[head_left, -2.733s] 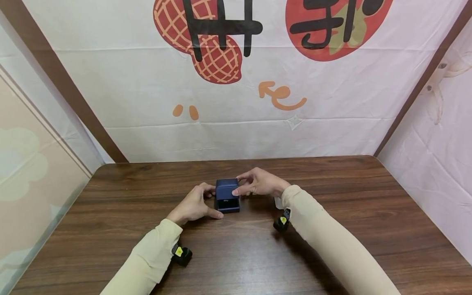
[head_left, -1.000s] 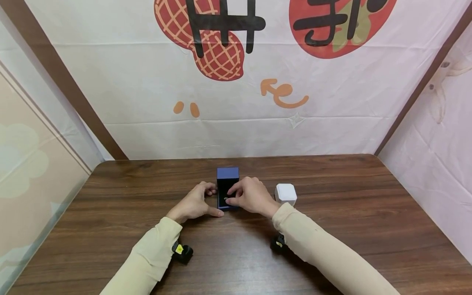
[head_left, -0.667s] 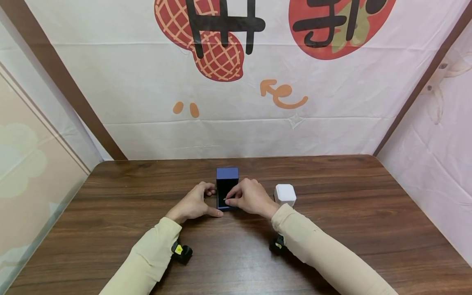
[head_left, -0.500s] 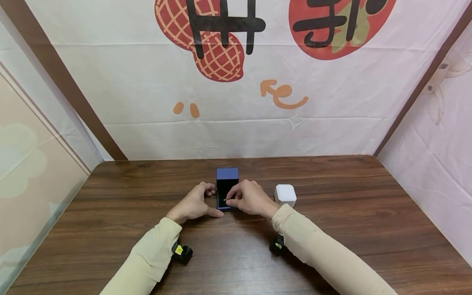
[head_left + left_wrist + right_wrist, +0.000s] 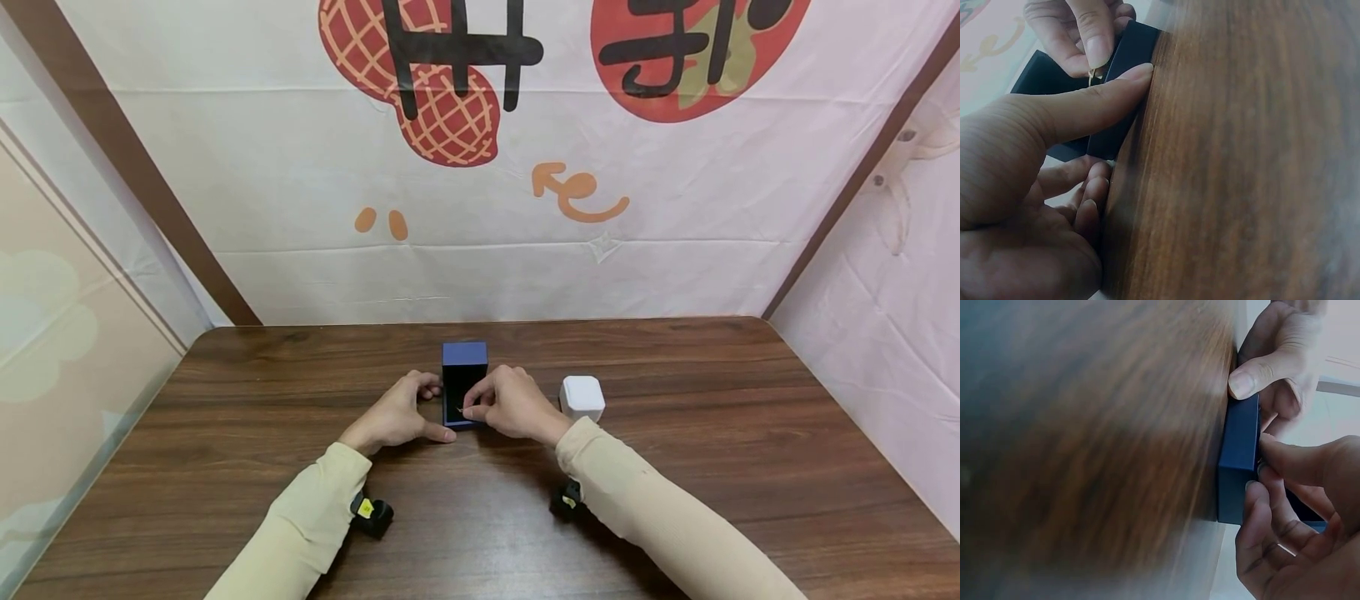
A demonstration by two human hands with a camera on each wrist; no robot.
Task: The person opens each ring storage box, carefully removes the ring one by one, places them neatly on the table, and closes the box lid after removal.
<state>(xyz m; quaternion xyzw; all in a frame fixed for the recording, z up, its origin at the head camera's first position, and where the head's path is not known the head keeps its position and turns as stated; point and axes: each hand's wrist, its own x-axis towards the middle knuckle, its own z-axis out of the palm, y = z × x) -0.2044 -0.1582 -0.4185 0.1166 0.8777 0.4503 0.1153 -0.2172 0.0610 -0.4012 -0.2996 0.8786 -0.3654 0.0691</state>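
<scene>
A blue ring box (image 5: 464,353) with a black lining stands on the table, its lid raised. My left hand (image 5: 393,414) steadies it from the left, the thumb (image 5: 1100,103) along its front and the other fingers at its side. Over the lining, my right hand (image 5: 516,406) pinches a thin gold ring (image 5: 1092,76) between thumb and forefinger. The ring sits right at the lining's surface, partly covered by the fingertips. In the right wrist view the front wall of the ring box (image 5: 1239,434) shows beside both hands.
A small white box with rounded corners (image 5: 582,395) stands just right of my right wrist. The brown wooden table (image 5: 480,533) ends at a white printed cloth (image 5: 315,275) behind. Each sleeve carries a black wrist camera (image 5: 372,517).
The box lid has swung up, and my right hand has moved from the lid down to the ring. Its fingertips now cover more of the ring. My left hand stays put.
</scene>
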